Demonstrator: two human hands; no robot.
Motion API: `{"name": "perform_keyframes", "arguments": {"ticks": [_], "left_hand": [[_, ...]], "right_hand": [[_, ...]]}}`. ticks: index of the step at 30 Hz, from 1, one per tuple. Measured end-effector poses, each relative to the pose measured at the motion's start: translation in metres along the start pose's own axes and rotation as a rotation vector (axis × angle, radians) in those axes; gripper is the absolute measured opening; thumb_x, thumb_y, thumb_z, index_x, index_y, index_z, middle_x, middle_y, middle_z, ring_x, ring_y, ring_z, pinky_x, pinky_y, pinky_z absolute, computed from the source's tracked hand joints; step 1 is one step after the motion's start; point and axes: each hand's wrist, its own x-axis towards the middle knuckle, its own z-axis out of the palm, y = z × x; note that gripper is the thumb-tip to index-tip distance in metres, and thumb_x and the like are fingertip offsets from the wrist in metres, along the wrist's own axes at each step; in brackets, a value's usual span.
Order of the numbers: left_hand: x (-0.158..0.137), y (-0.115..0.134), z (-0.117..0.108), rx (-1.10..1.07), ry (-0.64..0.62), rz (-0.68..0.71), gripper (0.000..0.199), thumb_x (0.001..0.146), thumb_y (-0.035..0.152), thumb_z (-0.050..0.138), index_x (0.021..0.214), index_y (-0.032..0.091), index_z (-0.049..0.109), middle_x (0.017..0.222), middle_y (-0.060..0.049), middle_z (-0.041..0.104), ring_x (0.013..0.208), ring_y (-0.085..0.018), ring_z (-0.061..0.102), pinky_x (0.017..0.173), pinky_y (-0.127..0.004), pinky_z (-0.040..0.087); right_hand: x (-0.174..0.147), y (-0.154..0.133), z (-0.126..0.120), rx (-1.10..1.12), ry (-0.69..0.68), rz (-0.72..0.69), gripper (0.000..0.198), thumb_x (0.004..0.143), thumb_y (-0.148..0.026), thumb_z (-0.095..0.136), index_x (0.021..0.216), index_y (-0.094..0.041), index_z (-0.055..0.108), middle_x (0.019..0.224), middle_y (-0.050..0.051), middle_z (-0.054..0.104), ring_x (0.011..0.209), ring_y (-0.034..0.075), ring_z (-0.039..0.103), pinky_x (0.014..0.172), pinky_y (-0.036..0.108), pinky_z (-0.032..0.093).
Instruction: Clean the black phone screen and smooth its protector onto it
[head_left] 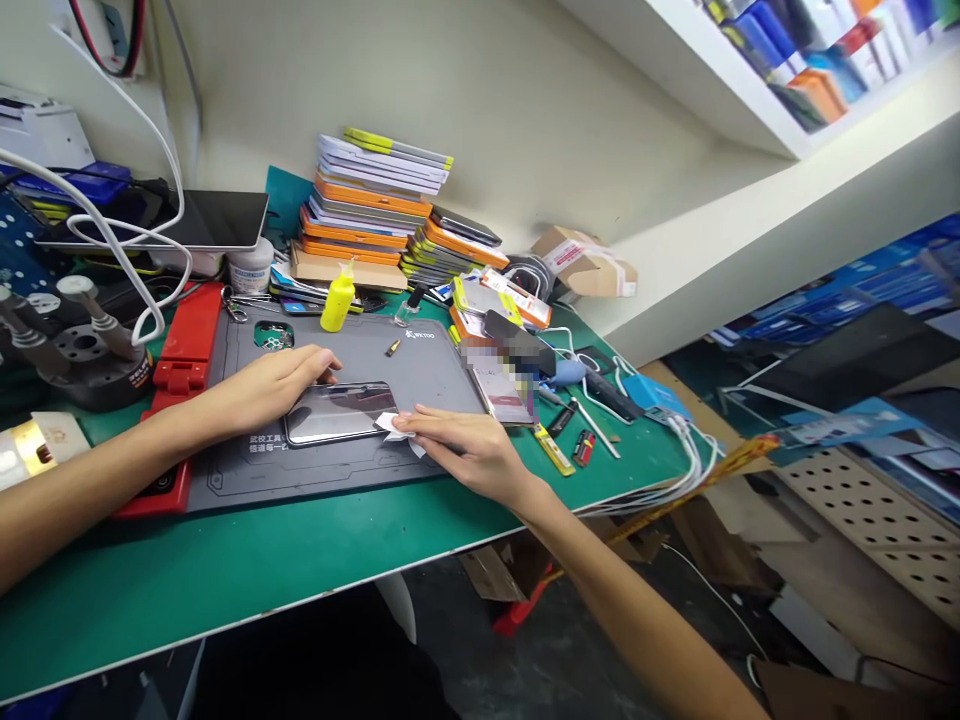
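A smartphone (pixel 341 412) with a dark, glossy face lies flat on the grey work mat (pixel 420 375). My left hand (pixel 300 378) rests at its upper left edge, fingers curled over toward the mat; the fingertips are partly hidden, and I cannot tell whether they grip the phone. At the phone's right end, my right hand (pixel 469 445) pinches a crumpled white wipe (pixel 397 428) under its fingers. The wipe touches the phone's right edge.
Behind the mat stand a yellow bottle (pixel 338 300) and stacked flat boxes (pixel 375 200). A red holder (pixel 187 340) lies at left. Phones, tools and cables crowd the right, including a blue-handled tool (pixel 566 373). The green table's (pixel 300 560) front edge runs below my arms.
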Motion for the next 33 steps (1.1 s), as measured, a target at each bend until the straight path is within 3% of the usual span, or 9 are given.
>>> {"name": "perform_keyframes", "arguments": {"ticks": [4, 10, 18, 24, 29, 33], "left_hand": [[0.0, 0.002, 0.0, 0.015, -0.002, -0.008, 0.081, 0.105, 0.076, 0.021, 0.135, 0.018, 0.068, 0.133, -0.01, 0.073, 0.127, -0.026, 0.066, 0.119, -0.044, 0.045], [-0.001, 0.005, 0.001, 0.005, 0.011, -0.021, 0.077, 0.105, 0.073, 0.023, 0.132, 0.017, 0.069, 0.131, -0.01, 0.074, 0.124, -0.026, 0.067, 0.117, -0.043, 0.046], [0.0, 0.002, 0.003, -0.028, 0.005, 0.026, 0.07, 0.109, 0.068, 0.024, 0.128, 0.016, 0.068, 0.129, -0.012, 0.074, 0.125, -0.026, 0.068, 0.118, -0.042, 0.046], [-0.001, -0.007, 0.003, -0.11, 0.009, 0.014, 0.081, 0.107, 0.08, 0.027, 0.134, 0.016, 0.068, 0.13, -0.011, 0.075, 0.125, -0.025, 0.068, 0.116, -0.042, 0.047], [0.0, -0.013, 0.005, -0.169, 0.037, 0.008, 0.089, 0.104, 0.088, 0.029, 0.134, 0.015, 0.07, 0.129, -0.012, 0.076, 0.122, -0.026, 0.071, 0.111, -0.042, 0.05], [0.001, -0.014, 0.005, -0.182, 0.052, 0.023, 0.088, 0.105, 0.087, 0.028, 0.133, 0.015, 0.07, 0.128, -0.012, 0.077, 0.121, -0.026, 0.072, 0.111, -0.042, 0.05]], "right_hand": [[-0.002, -0.002, 0.001, -0.094, 0.02, -0.08, 0.046, 0.103, -0.002, 0.064, 0.143, -0.024, 0.074, 0.134, 0.001, 0.078, 0.125, 0.021, 0.076, 0.119, 0.042, 0.061], [0.001, -0.004, 0.002, -0.124, 0.035, -0.12, 0.039, 0.103, 0.0, 0.062, 0.135, -0.019, 0.074, 0.129, 0.003, 0.08, 0.123, 0.02, 0.077, 0.119, 0.043, 0.062], [0.004, -0.007, 0.006, -0.144, 0.043, -0.171, 0.057, 0.101, 0.001, 0.064, 0.151, -0.026, 0.069, 0.132, 0.001, 0.079, 0.124, 0.02, 0.077, 0.118, 0.042, 0.062], [0.014, -0.015, 0.017, -0.165, 0.034, -0.192, 0.04, 0.102, 0.0, 0.066, 0.137, -0.017, 0.074, 0.13, 0.004, 0.079, 0.121, 0.022, 0.078, 0.118, 0.044, 0.062], [0.021, -0.021, 0.024, -0.166, 0.054, -0.217, 0.037, 0.104, -0.003, 0.065, 0.137, -0.016, 0.075, 0.133, 0.004, 0.078, 0.122, 0.02, 0.077, 0.119, 0.038, 0.061], [0.014, -0.006, 0.015, -0.095, 0.018, -0.113, 0.04, 0.105, -0.006, 0.063, 0.14, -0.023, 0.076, 0.132, 0.0, 0.078, 0.119, 0.02, 0.079, 0.121, 0.043, 0.06]]}}
